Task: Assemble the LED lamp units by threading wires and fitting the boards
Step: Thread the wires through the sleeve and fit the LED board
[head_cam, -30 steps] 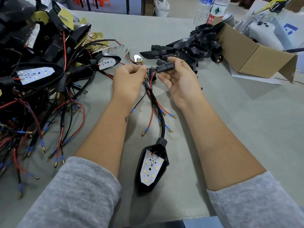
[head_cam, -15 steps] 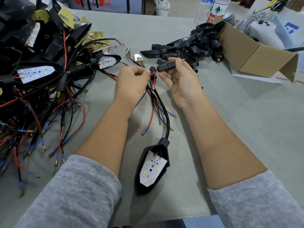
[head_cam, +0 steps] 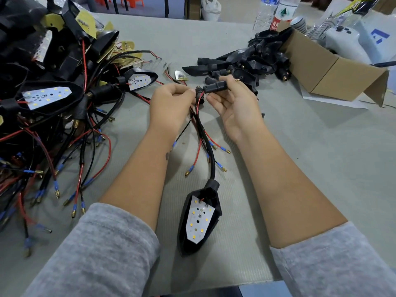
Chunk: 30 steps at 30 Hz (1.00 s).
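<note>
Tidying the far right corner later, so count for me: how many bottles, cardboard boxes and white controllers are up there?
Bottles: 2
Cardboard box: 1
White controller: 1
Total: 4

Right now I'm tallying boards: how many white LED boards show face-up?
3: one board between the forearms, one left of the left hand, one in the left pile. More may be buried.
</note>
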Motion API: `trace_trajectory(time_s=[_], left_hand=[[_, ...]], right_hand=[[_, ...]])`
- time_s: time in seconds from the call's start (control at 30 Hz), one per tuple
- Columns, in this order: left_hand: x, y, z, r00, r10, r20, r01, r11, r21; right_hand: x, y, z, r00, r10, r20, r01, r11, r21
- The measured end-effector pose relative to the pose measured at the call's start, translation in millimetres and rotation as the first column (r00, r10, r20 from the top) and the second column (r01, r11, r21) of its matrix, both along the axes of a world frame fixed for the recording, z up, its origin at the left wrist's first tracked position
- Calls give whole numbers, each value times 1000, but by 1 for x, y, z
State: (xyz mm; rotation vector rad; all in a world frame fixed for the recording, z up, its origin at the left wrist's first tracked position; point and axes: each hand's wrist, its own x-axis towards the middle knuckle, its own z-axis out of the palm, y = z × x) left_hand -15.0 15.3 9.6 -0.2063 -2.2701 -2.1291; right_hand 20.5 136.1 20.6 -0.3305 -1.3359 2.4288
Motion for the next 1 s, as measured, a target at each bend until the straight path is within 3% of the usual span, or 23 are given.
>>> trace_trajectory(time_s=[0.27,0.47,0.73,0.87,1.0], left_hand=[[1,-1,-2,998,-56,-35,58,997,55],[5,1,-1,993,-75,-86,73,997,-19],[11,5,5,996,-84,-30,86,995,52],[11,5,3,997,-66,-50,64,997,-47],[11,6,3,991,-74,-113,66,995,-73]], right_hand=[[2,0,-2,999,30,22,-32,994,102],[3,-1,-2,999,50,22,-53,983,174],[1,3,-3,1000,24,-3,-24,998,63],[0,7,-3,999,-37,-14,37,998,-58],[0,5,-3,999,-33,1,33,999,43]])
